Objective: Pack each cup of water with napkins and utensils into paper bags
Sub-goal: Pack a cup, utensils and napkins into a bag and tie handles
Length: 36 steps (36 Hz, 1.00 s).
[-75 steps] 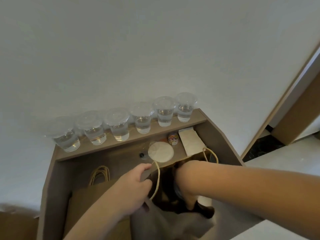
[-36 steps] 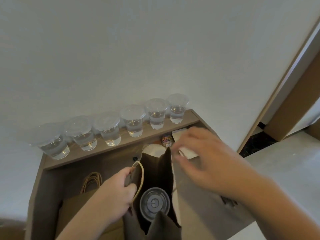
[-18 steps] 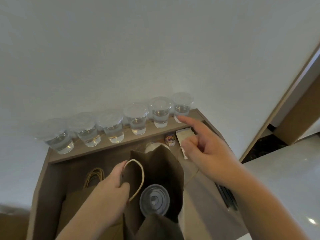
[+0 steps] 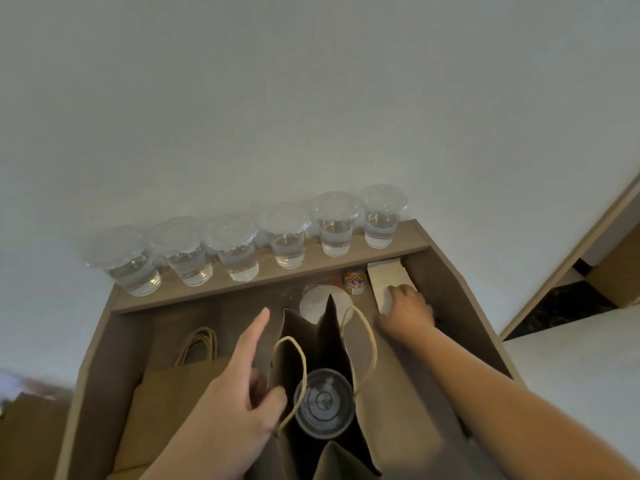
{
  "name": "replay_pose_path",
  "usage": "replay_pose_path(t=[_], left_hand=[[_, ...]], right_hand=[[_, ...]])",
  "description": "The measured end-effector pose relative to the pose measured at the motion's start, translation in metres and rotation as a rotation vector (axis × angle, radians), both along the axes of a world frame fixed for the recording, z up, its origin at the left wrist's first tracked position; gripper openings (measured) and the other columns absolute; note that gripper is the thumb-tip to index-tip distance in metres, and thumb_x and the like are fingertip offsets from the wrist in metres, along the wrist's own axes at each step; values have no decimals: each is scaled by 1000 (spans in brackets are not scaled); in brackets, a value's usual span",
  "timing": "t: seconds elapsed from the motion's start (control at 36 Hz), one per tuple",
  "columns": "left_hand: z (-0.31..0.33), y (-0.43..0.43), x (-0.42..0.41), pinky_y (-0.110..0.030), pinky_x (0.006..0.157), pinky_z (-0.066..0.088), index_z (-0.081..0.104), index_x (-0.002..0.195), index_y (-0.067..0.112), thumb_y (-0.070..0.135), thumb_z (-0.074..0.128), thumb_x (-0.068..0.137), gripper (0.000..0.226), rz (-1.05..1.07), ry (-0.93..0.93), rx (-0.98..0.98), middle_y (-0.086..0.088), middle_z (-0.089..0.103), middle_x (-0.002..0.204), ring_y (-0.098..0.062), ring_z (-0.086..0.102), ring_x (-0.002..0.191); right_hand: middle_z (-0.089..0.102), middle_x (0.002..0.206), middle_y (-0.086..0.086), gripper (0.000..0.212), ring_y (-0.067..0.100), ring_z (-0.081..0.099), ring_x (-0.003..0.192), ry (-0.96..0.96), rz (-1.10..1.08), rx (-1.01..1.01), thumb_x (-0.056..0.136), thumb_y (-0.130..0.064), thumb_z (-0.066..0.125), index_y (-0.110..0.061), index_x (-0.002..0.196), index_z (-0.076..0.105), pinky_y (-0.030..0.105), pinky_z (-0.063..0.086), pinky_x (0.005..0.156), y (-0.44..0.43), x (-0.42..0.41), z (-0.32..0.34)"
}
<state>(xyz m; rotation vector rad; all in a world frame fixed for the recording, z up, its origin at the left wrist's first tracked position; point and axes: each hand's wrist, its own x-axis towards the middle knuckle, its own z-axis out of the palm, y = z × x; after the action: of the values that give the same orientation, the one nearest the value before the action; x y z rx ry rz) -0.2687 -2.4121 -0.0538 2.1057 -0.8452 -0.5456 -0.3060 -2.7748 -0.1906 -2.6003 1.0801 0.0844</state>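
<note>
- Head view: the left hand's [image 4: 239, 386] index finger [image 4: 260, 322] is stretched straight out towards the shelf, while the thumb [image 4: 277, 398] and the remaining curled fingers pinch the top of the left wall of the paper bag [image 4: 287, 355], just beside its near handle.
- The right hand's [image 4: 408, 311] fingers [image 4: 394, 293] curl down onto the near end of the napkins [image 4: 384, 273]. Whether they have caught a sheet or only lie on the stack cannot be told.
- The paper bag stands upright and open between the two forearms, with both cord handles raised.
- A lidded cup [image 4: 323, 403] sits upright at the bottom of the bag, seen from above through the mouth.
- The napkins lie as a pale stack in the far right corner of the counter recess [image 4: 460, 306], against its right wall.
- A small jar [image 4: 355, 281] with coloured contents stands just left of the napkins.
- A white round lid [image 4: 313, 301] lies just beyond the bag's far edge, partly hidden by it.
- Flat bags [image 4: 173, 393] lie to the left of the standing bag, their handles pointing towards the shelf.
- Six cups of water [image 4: 287, 237], each lidded, stand in a row along the raised shelf [image 4: 401, 247] at the back, against the white wall [image 4: 311, 98].
</note>
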Motion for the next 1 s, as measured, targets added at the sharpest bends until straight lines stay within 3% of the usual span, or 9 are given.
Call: replay_pose_path(t=[0.19,0.31,0.42,0.53,0.64,0.75,0.83,0.89,1.0], left_hand=[[-4,2,-4,-37,63,47,2,148,79,31,63,99,91,-36,-37,-52,-9,58,69,-14,55,56],[-7,3,-3,-33,60,47,-1,148,79,37,63,98,91,-30,-71,-28,-4,60,67,-9,56,54],[-7,4,-3,-28,57,44,-1,148,78,38,61,97,89,-24,-91,-37,0,57,66,-8,54,54],[-5,2,-2,-19,56,49,-1,147,78,36,62,100,89,-36,-65,-43,4,58,65,-6,55,55],[-5,2,-2,-14,57,48,1,145,81,36,61,101,87,-33,-38,-55,4,57,63,-5,54,53],[-6,1,1,-16,50,43,7,145,82,39,58,100,80,-13,-22,-74,6,52,59,-5,52,51],[-5,1,5,-26,57,50,12,147,79,41,53,103,72,-32,-63,-29,9,55,66,-10,60,56],[-5,2,7,-31,63,57,16,147,78,39,51,106,67,-63,-81,3,9,66,73,-13,68,64],[-3,4,10,-28,57,54,15,143,81,36,53,106,70,-98,-129,50,5,70,76,-14,66,61]], right_hand=[[51,147,8,68,34,52,133,242,155,-43,89,-52,67,-22,146,46,52,49,105,-27,2,-10],[40,161,8,74,35,47,141,289,213,-22,97,-46,59,-20,160,33,52,46,110,-36,1,-13],[46,153,12,55,35,52,134,279,232,78,104,-40,55,-11,149,42,49,48,107,-45,2,-7],[43,156,16,49,37,46,139,298,207,134,114,-32,39,-6,155,42,51,40,117,-43,1,2],[52,155,17,44,35,52,139,58,59,214,115,-22,34,-7,155,48,44,43,117,-31,-4,21],[69,107,14,29,27,66,94,-160,-86,248,110,-21,39,-9,106,65,45,59,88,-4,-25,54],[65,84,10,30,23,61,71,-359,-145,247,104,-28,39,-12,86,57,37,49,62,25,-50,87],[63,75,-1,30,18,58,63,-492,-166,242,99,-34,38,-18,80,54,34,45,55,47,-65,115],[55,62,-10,29,5,47,52,-807,-103,165,95,-41,39,-22,78,53,31,40,49,91,-82,188]])
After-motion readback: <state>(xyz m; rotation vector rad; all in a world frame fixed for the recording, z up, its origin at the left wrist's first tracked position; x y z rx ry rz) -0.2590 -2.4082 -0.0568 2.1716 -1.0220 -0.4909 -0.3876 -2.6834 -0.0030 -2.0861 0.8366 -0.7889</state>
